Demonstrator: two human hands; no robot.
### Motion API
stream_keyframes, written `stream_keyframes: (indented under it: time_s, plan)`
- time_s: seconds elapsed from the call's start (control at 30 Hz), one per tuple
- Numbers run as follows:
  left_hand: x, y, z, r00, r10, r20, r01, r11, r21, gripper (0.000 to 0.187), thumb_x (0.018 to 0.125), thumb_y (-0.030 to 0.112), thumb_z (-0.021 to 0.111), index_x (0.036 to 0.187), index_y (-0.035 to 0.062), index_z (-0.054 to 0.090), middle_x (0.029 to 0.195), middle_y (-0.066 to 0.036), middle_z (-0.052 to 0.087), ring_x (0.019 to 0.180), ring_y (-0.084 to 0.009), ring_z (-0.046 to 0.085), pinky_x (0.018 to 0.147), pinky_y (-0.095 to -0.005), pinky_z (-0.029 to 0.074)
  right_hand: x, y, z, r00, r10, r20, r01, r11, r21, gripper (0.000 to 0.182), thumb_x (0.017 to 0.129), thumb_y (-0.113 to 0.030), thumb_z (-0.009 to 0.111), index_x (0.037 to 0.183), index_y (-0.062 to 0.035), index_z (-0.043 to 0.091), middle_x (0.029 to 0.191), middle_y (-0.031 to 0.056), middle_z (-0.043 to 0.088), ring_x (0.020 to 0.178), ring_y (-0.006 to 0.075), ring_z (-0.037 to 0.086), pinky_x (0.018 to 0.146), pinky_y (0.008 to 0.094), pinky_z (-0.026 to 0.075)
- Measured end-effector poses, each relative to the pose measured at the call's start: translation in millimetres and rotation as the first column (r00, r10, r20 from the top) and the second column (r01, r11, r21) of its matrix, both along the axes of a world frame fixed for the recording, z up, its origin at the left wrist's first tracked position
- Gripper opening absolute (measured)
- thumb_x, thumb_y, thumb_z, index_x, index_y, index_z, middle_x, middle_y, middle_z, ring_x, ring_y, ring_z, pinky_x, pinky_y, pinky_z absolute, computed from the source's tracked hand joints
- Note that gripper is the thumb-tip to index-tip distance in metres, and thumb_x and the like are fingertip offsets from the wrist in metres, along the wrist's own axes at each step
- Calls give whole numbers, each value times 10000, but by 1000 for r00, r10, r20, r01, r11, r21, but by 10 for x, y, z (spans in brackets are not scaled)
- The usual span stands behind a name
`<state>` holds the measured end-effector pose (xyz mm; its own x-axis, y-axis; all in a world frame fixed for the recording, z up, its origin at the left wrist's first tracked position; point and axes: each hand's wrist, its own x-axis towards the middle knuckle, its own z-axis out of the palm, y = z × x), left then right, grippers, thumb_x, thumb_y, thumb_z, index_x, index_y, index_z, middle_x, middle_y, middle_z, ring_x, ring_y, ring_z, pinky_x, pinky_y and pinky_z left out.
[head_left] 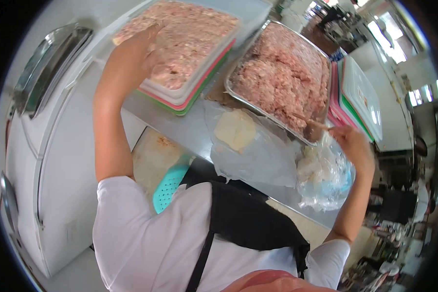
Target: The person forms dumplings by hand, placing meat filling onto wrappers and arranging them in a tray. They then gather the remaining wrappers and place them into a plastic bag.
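At the upper left, my left hand [148, 51] is blurred over a tray of wrapped pieces or chunky pinkish filling [194, 41]; its fingers are too smeared to tell their shape. My right hand [350, 141] is closed on a thin wooden stick [309, 120], whose far end reaches into ground meat [287, 73] in a metal tray [236, 92]. Between the hands, pale round wrappers [235, 130] lie on a clear plastic sheet [258, 163]. A plastic bag [321, 170] with pale contents sits below my right hand.
Stacked coloured trays or lids [360, 100] stand at the right of the metal tray. Red and green trays [180, 107] lie under the left filling. Metal trays [51, 68] rest on a white freezer [73, 160] at the left. A turquoise slipper [166, 187] shows below the counter edge.
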<state>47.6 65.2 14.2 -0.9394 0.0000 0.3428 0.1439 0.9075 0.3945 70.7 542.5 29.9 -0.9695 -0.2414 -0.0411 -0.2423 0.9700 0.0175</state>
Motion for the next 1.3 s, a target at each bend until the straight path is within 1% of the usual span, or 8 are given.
stream_keyframes:
  time_s: [0.17, 0.23, 0.43, 0.53, 0.83, 1.03, 1.23, 1.3]
  plan:
    - [92, 1020, -407, 721, -662, -206, 693, 693, 199, 383, 831, 147, 618, 1207, 88, 581, 1115, -138, 606, 1041, -323, 574, 876, -390, 474, -256, 157, -380, 981, 100, -164, -20, 902, 432, 282, 870, -286, 591, 729, -49, 647, 726, 144, 644, 666, 352, 632, 581, 460, 471]
    - [103, 1341, -685, 592, -806, -12, 789, 576, 213, 366, 836, 117, 629, 1199, 76, 601, 1159, -129, 605, 1098, -293, 565, 922, -339, 465, -82, 7, -679, 960, 223, -168, -123, 879, 461, 319, 877, -312, 574, 679, -69, 628, 672, 126, 628, 625, 314, 638, 560, 426, 488]
    - [58, 1559, -1434, 633, -701, 330, 693, 702, 162, 325, 783, 111, 671, 1100, 55, 628, 1087, -118, 600, 1061, -321, 552, 919, -401, 450, 68, 35, -186, 978, 174, -117, -114, 910, 399, 324, 891, -314, 565, 686, -74, 637, 664, 107, 626, 592, 292, 630, 538, 417, 485]
    - [126, 1682, -1770, 762, -645, -49, 646, 756, 105, 305, 769, 127, 690, 1060, 48, 645, 1080, -114, 602, 1068, -326, 533, 924, -423, 434, -65, 28, -340, 962, 198, -188, -112, 914, 389, 275, 863, -278, 593, 683, -76, 647, 662, 111, 626, 619, 288, 641, 541, 408, 488]
    - [1, 1595, -1600, 691, -723, -3, 639, 610, 468, 311, 895, 278, 600, 1040, 10, 660, 1069, -98, 627, 1042, -264, 554, 914, -364, 435, -132, 152, -393, 973, 195, -127, -147, 939, 312, 252, 867, -317, 603, 733, -106, 636, 650, 93, 614, 606, 270, 633, 495, 391, 461]
    - [-29, 1537, -1358, 700, -703, 124, 309, 456, 835, 325, 930, 281, 580, 1105, 13, 639, 958, -73, 644, 848, -158, 616, 771, -287, 491, -55, -161, -716, 901, 373, -224, -315, 914, 253, 287, 879, -335, 593, 725, -93, 600, 645, 98, 603, 588, 278, 611, 506, 412, 451]
    - [-58, 1412, -1336, 658, -739, 145, -401, -181, 898, 309, 924, 225, 608, 1120, -11, 643, 995, -57, 656, 902, -134, 613, 786, -278, 489, -317, 33, -454, 987, 111, -115, -81, 969, 235, 272, 878, -345, 595, 793, -100, 676, 727, 118, 635, 698, 325, 624, 606, 438, 472]
    - [-97, 1397, -1333, 737, -674, 49, 175, 261, 949, 321, 937, 239, 591, 1122, -19, 641, 997, -54, 664, 924, -138, 614, 808, -278, 484, -288, -155, -749, 984, 161, -80, -147, 976, 160, 299, 893, -345, 582, 782, -84, 679, 744, 129, 642, 721, 328, 629, 626, 440, 477]
